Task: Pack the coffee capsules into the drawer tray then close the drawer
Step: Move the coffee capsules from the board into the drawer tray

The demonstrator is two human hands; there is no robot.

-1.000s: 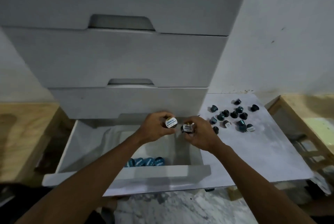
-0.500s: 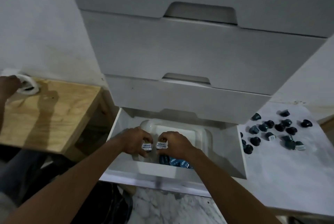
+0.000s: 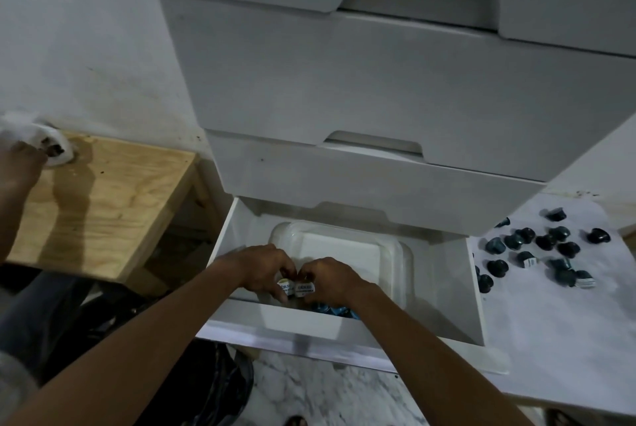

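Head: left hand [image 3: 261,267] pinches capsule [image 3: 284,287]; right hand [image 3: 332,279] likewise

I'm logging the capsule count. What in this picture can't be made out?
- Head view: packed capsules, mostly behind the right hand and drawer front; number unknowable.
- Head view: label print on the held capsules, too small.
- Head view: loose capsules overlap; count unclear.

single head view, looking forward and down, close over open drawer [image 3: 344,322], hands [image 3: 296,276] centre frame.
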